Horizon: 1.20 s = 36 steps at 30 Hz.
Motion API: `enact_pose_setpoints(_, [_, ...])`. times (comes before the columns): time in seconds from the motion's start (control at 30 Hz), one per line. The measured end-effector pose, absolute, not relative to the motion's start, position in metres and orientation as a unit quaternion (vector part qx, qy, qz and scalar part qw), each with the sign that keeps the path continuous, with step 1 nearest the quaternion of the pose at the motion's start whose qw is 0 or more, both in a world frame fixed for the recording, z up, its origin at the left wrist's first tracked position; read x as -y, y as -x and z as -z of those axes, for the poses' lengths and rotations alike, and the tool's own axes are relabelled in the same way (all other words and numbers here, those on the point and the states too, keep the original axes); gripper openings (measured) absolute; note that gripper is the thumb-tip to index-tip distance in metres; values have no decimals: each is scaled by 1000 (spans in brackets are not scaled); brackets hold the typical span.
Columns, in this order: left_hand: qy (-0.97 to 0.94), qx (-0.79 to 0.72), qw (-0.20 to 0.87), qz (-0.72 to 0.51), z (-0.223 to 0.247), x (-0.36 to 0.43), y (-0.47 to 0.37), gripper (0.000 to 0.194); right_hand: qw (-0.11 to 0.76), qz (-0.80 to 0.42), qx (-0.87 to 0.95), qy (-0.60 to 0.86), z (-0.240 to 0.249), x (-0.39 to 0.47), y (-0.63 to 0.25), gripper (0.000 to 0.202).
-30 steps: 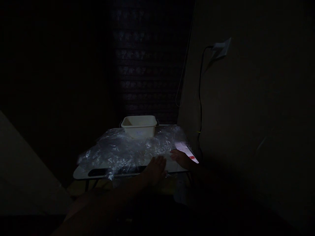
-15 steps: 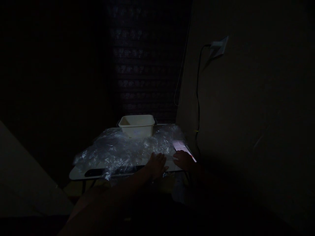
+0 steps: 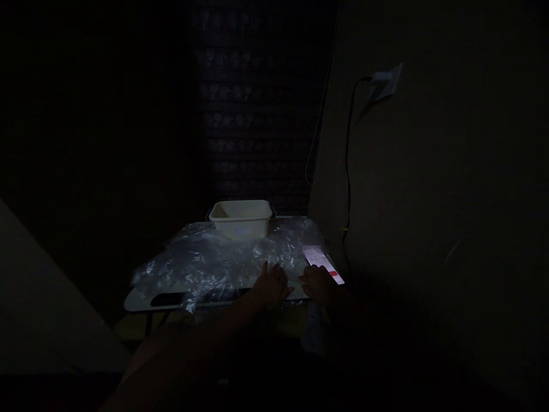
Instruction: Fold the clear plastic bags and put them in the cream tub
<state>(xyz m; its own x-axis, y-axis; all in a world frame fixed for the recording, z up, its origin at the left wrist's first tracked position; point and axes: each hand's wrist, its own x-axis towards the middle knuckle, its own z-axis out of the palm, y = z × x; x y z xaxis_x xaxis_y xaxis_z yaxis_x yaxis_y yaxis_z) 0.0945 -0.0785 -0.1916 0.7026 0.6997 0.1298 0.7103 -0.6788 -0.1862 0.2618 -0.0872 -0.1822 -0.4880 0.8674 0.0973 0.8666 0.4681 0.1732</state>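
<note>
The room is very dark. A small white table (image 3: 141,300) carries a crumpled sheet of clear plastic wrap (image 3: 214,263). My left hand (image 3: 271,284) lies on the near edge of the wrap, fingers spread. My right hand (image 3: 318,284) rests at the table's right corner, touching a lit phone screen (image 3: 325,262) with a red patch. Neither hand grips anything that I can make out.
A white plastic tub (image 3: 241,217) stands at the table's far edge. A dark flat object (image 3: 167,299) lies at the front left. On the right wall a plug (image 3: 383,82) feeds a cable (image 3: 348,166) hanging down beside the table. A patterned curtain hangs behind.
My left hand has lifted slightly, its fingers now angled upward on the wrap. My right hand slid a little nearer, uncovering more of the phone screen. The view shifted slightly.
</note>
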Motion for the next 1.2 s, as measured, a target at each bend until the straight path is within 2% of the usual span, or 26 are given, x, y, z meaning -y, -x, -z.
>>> enact_pose_setpoints(0.63, [924,380,37,-22,198,77,-98,54,-127,-202,-856,-458,222,93,-269,46])
enact_pose_setpoints(0.97, [925,380,5,-19,195,77,-95,53,-112,-164,-865,-462,223,90,-273,50])
enact_pose_setpoints(1.2, [931,362,-29,29,190,73,-77,48,-52,-108,-891,-438,210,95,-277,74])
